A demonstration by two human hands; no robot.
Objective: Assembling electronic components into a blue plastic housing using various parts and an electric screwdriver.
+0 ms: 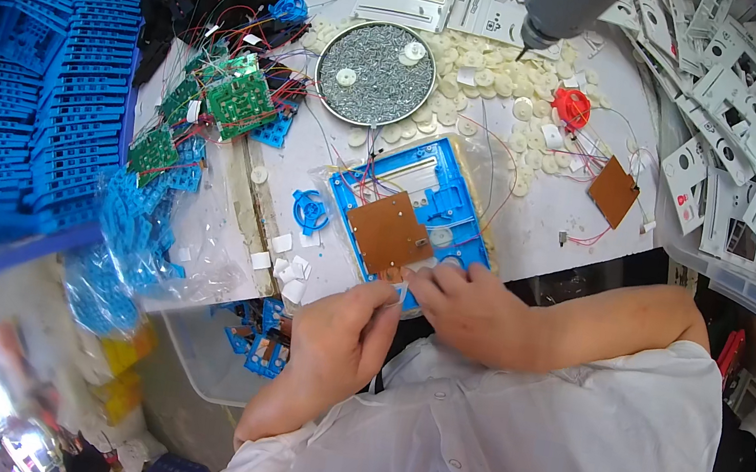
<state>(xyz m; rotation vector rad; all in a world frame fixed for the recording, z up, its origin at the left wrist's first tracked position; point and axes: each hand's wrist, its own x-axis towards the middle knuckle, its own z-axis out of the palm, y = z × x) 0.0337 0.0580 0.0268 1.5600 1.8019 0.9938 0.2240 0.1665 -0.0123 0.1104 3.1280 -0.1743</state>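
Note:
A blue plastic housing [453, 189] lies in front of me, with a brown circuit board [388, 233] resting across its left side. Thin red and dark wires run from the board's upper edge. At the board's lower edge my left hand [344, 325] is closed in a pinch on a small white piece [403, 291], too small to tell its kind. My right hand [475, 313] meets it there, fingers bent over the housing's near edge and closed together. Whatever sits between the right fingertips is hidden.
Beyond the housing stands a round tray [366, 123] of screws, beside scattered cream plastic discs [482, 80]. A power screwdriver [562, 13] hangs above them. Green circuit boards [241, 101] and stacked blue parts [89, 92] are at left; white panels [740, 106] pile up at right.

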